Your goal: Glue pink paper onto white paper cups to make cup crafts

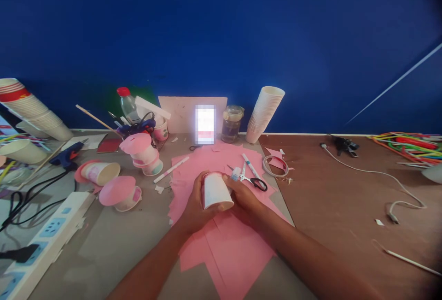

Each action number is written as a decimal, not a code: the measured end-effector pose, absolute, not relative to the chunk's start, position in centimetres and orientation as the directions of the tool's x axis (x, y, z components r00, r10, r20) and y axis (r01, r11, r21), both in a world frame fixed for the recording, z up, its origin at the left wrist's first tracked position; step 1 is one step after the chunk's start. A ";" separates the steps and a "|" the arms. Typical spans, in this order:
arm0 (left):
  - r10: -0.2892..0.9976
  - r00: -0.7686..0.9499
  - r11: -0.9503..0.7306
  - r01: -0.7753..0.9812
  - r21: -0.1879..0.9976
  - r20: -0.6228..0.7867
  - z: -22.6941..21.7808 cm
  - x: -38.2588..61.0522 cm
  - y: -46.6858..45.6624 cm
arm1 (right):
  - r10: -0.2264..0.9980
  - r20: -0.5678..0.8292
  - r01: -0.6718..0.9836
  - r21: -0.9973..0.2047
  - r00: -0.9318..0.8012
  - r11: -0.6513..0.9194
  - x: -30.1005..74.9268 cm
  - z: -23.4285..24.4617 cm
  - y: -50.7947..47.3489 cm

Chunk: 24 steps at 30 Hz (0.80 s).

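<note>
A white paper cup [218, 191] is held between both hands over the pink paper, its wider rim tilted down towards me. My left hand [197, 205] wraps the cup's left side, with a pink strip showing along that edge. My right hand [243, 198] grips the right side, its fingers partly hidden. Just beyond the right fingers is a small pale blue-and-white item [235, 174]; whether the hand touches it I cannot tell. Black-handled scissors [258, 184] and a marker [251, 167] lie to the right on the pink paper [238, 258].
Pink-trimmed cups [142, 152] stand at left, near a glue gun [67, 155] and a power strip [51, 235]. Behind are a glass jar [232, 124], a leaning cup stack [264, 113] and a bright phone-like screen [205, 124]. A tape roll [275, 166] and white cable [373, 172] lie right.
</note>
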<state>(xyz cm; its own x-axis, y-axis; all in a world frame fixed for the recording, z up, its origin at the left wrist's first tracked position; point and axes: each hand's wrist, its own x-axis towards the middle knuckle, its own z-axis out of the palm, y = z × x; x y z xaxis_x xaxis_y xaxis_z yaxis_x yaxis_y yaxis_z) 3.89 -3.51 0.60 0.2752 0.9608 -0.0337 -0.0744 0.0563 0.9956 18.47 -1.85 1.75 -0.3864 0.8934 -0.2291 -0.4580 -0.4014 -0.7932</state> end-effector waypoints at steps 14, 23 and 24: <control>0.979 0.205 0.032 -0.125 0.992 -0.006 0.0 3.5 -2.9 | 0.967 -0.245 -0.029 -0.968 -0.068 -0.247 19.9 2.9 -1.0; 0.979 0.200 0.044 -0.036 0.998 -0.036 0.3 3.3 -2.8 | 0.966 -0.170 0.399 -0.913 -0.194 -0.081 21.9 6.0 -1.3; 0.980 0.192 0.055 -0.026 0.998 -0.049 0.1 3.3 -2.8 | 0.954 -0.182 0.391 -0.917 -0.236 -0.078 22.1 6.1 -1.4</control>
